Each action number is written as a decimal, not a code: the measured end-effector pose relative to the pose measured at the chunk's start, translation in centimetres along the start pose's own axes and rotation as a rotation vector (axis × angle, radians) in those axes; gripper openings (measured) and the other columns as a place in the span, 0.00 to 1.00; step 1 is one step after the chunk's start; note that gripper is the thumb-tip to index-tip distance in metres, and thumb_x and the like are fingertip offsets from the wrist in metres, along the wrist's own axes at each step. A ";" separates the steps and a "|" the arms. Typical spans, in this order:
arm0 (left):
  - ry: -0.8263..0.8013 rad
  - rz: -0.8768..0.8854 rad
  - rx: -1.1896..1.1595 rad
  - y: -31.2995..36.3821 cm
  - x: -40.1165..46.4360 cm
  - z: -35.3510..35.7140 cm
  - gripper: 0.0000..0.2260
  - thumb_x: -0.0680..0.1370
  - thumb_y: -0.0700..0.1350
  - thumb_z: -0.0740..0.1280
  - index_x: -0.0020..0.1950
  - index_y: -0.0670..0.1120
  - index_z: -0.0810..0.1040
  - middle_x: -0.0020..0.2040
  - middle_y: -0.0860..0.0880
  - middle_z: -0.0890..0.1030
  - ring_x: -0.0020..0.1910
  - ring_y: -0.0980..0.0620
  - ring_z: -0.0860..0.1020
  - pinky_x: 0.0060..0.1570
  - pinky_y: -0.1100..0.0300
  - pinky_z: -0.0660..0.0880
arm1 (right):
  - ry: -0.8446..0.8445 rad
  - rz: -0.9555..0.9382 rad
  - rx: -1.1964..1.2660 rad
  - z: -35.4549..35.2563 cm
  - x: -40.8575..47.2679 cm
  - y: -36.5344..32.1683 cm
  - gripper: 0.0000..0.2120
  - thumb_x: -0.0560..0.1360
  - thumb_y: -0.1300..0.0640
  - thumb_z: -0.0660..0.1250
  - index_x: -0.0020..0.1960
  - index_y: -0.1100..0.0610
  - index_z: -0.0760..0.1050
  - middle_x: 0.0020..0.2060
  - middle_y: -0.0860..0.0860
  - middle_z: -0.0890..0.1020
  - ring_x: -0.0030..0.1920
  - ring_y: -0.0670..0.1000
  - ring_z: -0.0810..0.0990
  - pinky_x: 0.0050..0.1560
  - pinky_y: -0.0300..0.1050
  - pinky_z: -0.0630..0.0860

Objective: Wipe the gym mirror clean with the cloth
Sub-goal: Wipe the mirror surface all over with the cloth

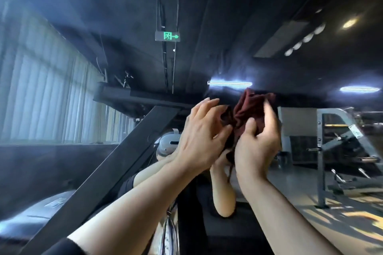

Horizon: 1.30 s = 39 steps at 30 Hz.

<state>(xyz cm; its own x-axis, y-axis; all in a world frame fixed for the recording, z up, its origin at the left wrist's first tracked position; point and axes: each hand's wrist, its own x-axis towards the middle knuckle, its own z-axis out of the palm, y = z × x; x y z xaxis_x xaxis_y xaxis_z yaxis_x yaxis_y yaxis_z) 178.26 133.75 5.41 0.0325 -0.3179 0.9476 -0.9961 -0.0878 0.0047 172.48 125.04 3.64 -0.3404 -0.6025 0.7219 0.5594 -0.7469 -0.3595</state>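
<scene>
Single head cam, wide-angle, tilted fwd and up, close to raised hands (228, 136), facing mirror (83, 68) w/ ceiling reflected; no 2nd view.

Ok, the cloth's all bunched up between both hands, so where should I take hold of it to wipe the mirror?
Grip the cloth at its bunched middle, from the side facing you. Its upper part fans loose above the right hand. The left hand pinches its left edge. Gathering the folds into one palm would leave a flat pad toward the mirror.

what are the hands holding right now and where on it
A dark red cloth: the right hand grips its bunched middle; the left hand pinches its left edge.
</scene>
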 end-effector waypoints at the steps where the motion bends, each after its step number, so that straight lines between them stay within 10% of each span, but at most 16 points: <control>1: 0.048 0.064 0.100 -0.7 0.2 -0.4 0.25 0.75 0.51 0.65 0.70 0.42 0.75 0.71 0.47 0.74 0.75 0.49 0.63 0.74 0.56 0.60 | 0.029 -0.089 -0.122 0.0 1.5 1.0 0.25 0.78 0.65 0.60 0.74 0.55 0.71 0.72 0.59 0.72 0.72 0.59 0.70 0.73 0.56 0.66; 5: 0.096 0.149 0.467 -3.4 0.4 -1.5 0.24 0.71 0.45 0.64 0.66 0.38 0.77 0.68 0.42 0.76 0.70 0.42 0.70 0.71 0.49 0.66 | -0.106 -0.181 -0.537 1.6 5.5 4.8 0.26 0.79 0.53 0.56 0.76 0.57 0.67 0.75 0.62 0.67 0.74 0.66 0.64 0.74 0.67 0.59; 13: 0.163 0.113 0.675 -4.2 1.9 -2.2 0.25 0.73 0.47 0.59 0.68 0.41 0.77 0.67 0.46 0.78 0.65 0.47 0.75 0.74 0.45 0.60 | -0.408 -0.812 -0.474 8.3 4.2 2.6 0.23 0.80 0.54 0.55 0.71 0.61 0.73 0.72 0.62 0.72 0.74 0.64 0.68 0.74 0.65 0.62; 17: 0.125 0.138 0.744 -4.3 1.7 -2.4 0.27 0.73 0.49 0.56 0.67 0.39 0.78 0.68 0.45 0.77 0.65 0.46 0.75 0.75 0.46 0.59 | -0.202 -0.635 -0.625 4.3 8.8 4.8 0.21 0.79 0.56 0.56 0.65 0.65 0.76 0.74 0.61 0.69 0.76 0.63 0.65 0.80 0.53 0.46; 22: 0.142 0.165 0.728 -4.7 2.2 -3.5 0.26 0.72 0.49 0.56 0.65 0.40 0.79 0.63 0.46 0.79 0.60 0.45 0.77 0.75 0.46 0.57 | -0.115 -0.431 -0.697 7.3 9.2 2.5 0.27 0.78 0.53 0.53 0.75 0.63 0.67 0.75 0.63 0.67 0.74 0.64 0.66 0.77 0.58 0.56; 30: 0.311 -0.046 0.693 -8.0 0.7 -10.0 0.19 0.72 0.47 0.62 0.59 0.40 0.78 0.60 0.41 0.79 0.57 0.40 0.75 0.69 0.40 0.66 | -0.543 -1.067 -0.498 12.6 1.8 -0.6 0.20 0.80 0.58 0.63 0.71 0.55 0.75 0.73 0.61 0.71 0.72 0.63 0.69 0.75 0.56 0.61; 36: 0.311 -0.110 0.724 -11.0 -0.4 -15.2 0.18 0.71 0.49 0.62 0.55 0.41 0.79 0.57 0.43 0.80 0.54 0.39 0.77 0.69 0.49 0.60 | -0.197 -0.551 -0.665 10.4 6.9 0.4 0.23 0.81 0.56 0.53 0.74 0.59 0.71 0.74 0.65 0.67 0.71 0.69 0.67 0.72 0.64 0.65; 39: 0.297 -0.122 0.735 -12.4 -1.5 -17.2 0.20 0.70 0.49 0.65 0.58 0.40 0.79 0.58 0.43 0.79 0.54 0.39 0.77 0.68 0.50 0.62 | -0.231 -0.603 -0.634 15.2 3.6 -2.3 0.21 0.82 0.57 0.57 0.73 0.61 0.71 0.73 0.67 0.67 0.71 0.69 0.67 0.72 0.64 0.64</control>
<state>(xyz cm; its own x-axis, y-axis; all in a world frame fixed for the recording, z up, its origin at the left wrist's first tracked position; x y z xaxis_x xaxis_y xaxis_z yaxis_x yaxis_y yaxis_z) 189.13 151.52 9.38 0.0110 -0.0105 0.9999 -0.6748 -0.7380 -0.0003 181.49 128.86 16.01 -0.2428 -0.0378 0.9693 -0.2095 -0.9736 -0.0904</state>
